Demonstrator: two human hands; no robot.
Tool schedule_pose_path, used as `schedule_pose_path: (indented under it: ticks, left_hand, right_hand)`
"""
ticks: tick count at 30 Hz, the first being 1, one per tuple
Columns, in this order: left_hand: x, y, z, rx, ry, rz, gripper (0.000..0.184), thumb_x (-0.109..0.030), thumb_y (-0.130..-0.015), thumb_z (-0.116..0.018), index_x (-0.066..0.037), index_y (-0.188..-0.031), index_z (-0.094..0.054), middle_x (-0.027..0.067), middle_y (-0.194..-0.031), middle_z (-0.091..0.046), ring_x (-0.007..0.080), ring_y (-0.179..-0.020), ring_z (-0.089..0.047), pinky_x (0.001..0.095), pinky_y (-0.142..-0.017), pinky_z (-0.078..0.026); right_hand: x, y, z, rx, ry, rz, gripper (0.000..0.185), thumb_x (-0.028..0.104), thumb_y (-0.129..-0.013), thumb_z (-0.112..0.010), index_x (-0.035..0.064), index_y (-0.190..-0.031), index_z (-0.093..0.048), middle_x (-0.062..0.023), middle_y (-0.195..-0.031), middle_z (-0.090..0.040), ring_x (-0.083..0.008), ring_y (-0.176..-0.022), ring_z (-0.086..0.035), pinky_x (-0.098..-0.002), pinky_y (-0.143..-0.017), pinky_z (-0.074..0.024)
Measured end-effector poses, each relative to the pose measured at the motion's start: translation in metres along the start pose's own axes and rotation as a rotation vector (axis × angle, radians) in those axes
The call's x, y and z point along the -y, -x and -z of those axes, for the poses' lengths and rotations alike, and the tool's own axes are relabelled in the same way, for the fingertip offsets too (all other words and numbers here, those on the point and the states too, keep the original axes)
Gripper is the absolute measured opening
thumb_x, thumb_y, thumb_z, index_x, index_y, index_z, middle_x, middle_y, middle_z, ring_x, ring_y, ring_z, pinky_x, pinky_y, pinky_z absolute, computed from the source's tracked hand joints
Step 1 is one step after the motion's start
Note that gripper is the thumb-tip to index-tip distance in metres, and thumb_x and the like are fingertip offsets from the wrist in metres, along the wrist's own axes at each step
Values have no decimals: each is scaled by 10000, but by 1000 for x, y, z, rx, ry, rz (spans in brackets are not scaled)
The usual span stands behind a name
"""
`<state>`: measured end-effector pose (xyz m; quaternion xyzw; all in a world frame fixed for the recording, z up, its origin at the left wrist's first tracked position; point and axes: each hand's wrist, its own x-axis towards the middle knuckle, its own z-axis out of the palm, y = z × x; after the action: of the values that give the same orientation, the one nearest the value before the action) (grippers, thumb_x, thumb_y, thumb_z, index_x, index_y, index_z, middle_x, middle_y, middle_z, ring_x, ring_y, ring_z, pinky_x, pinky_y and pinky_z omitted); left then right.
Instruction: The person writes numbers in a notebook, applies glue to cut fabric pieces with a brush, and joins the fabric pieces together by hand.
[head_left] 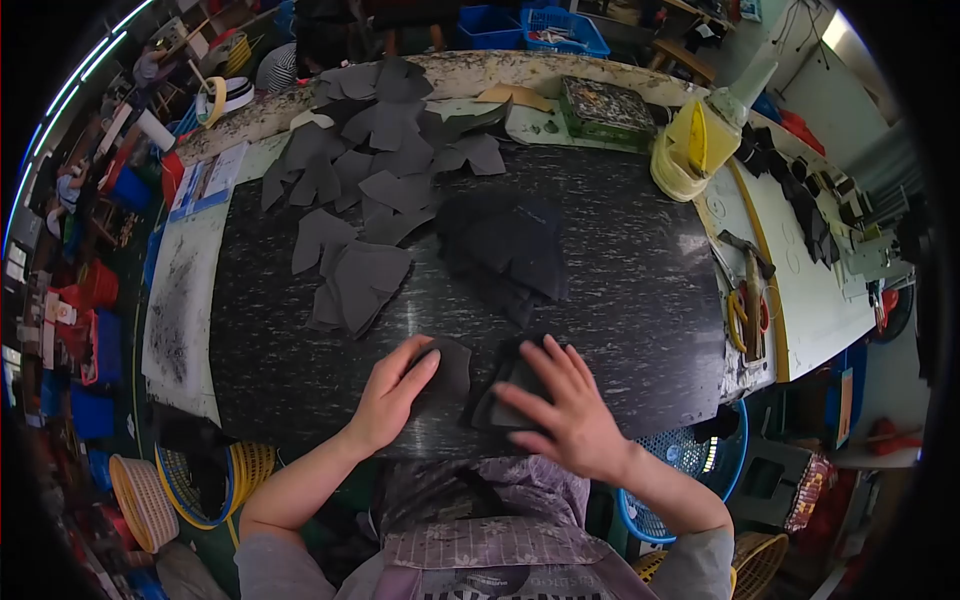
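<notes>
Near the front edge of the black work board [640,340], my left hand [388,395] grips a dark grey cut piece [448,378], its thumb lying on top. My right hand [575,415] has its fingers spread over another dark piece [505,408], which it partly covers. Beyond both hands lies a stack of black fabric pieces [505,245]. To its left, a loose group of grey cut pieces [370,280] spreads up to the far edge of the board, many overlapping.
A hammer [752,270] and yellow-handled scissors [737,318] lie at the right edge. Behind them is a yellow container [690,155], with a stained green box [605,112] at the back. A blue basket [690,460] stands below the table on the right, and yellow baskets [140,500] stand on the left.
</notes>
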<state>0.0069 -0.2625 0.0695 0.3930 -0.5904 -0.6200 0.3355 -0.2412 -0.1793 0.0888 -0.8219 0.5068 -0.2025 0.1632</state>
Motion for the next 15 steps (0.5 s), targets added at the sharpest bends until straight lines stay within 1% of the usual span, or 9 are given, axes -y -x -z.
schedule_pose_path:
  ticks: [1, 3, 4, 6, 8, 10, 12, 14, 15]
  left_hand:
    - [6, 0, 2, 77, -100, -17, 215, -180, -1013, -515, -21, -1127, -606, 25, -1020, -644, 82, -923, -583, 252, -796, -487]
    - [5, 8, 5, 45, 22, 117, 239, -181, -1025, -469, -9, -1130, -598, 67, -1040, -655, 144, -949, -619, 297, -824, -507]
    - [4, 5, 2, 21, 138, 265, 267, -182, -1036, -422, 2, -1134, -590, 109, -1061, -666, 205, -975, -656, 341, -852, -527]
    - [4, 0, 2, -45, 144, 156, 288, -195, -1039, -399, 12, -1127, -579, 134, -1020, -664, 244, -943, -669, 340, -838, -530]
    - [-10, -5, -3, 35, 137, 190, 290, -210, -1034, -415, 16, -1135, -567, 158, -1001, -656, 262, -920, -668, 348, -830, -534]
    - [-20, -4, -5, 148, 158, 275, 291, -217, -1030, -426, 16, -1141, -560, 163, -994, -653, 268, -918, -666, 352, -822, -533]
    - [-16, -2, 1, 198, 167, 355, 293, -223, -1026, -437, 17, -1146, -553, 168, -987, -649, 274, -917, -665, 357, -815, -533]
    - [-6, -4, 15, 253, 136, 321, 349, -242, -1010, -483, 16, -1241, -526, 164, -1107, -629, 260, -1033, -631, 362, -880, -501]
    - [0, -7, 17, 241, 129, 323, 349, -242, -1010, -483, 16, -1241, -526, 164, -1107, -629, 260, -1033, -631, 362, -880, -501]
  right_hand:
    - [3, 5, -16, 33, 9, 49, 569, 418, -838, -688, 244, -1357, -532, -188, -1527, -316, -417, -1432, -253, -572, -1144, -247]
    - [5, 10, -27, 77, 15, 163, 606, 417, -806, -702, 245, -1363, -537, -173, -1522, -341, -407, -1419, -293, -578, -1144, -244]
    - [7, 11, -24, 78, 7, 180, 556, 381, -823, -675, 239, -1345, -546, -169, -1504, -364, -405, -1417, -299, -580, -1147, -241]
    - [3, 16, -39, -9, 6, 328, 517, 318, -840, -626, 169, -1328, -546, -191, -1467, -392, -403, -1405, -321, -585, -1149, -240]
    - [6, 17, -42, -62, 30, 319, 506, 210, -802, -625, 125, -1297, -558, -195, -1436, -420, -377, -1381, -357, -584, -1149, -245]
    - [6, 22, -61, -140, -16, 327, 429, 197, -827, -589, 99, -1244, -584, -192, -1403, -450, -366, -1367, -376, -580, -1153, -241]
    - [8, 28, -78, -266, 6, 367, 355, 178, -847, -551, 86, -1185, -604, -188, -1354, -501, -352, -1305, -459, -532, -1136, -311]
    - [6, 34, -80, -293, -253, 448, 384, 158, -864, -533, 42, -1229, -559, -203, -1273, -559, -345, -1231, -543, -474, -1070, -429]
    - [7, 36, -65, -337, -263, 412, 361, 146, -884, -527, 47, -1229, -567, -186, -1264, -583, -327, -1184, -585, -397, -994, -503]
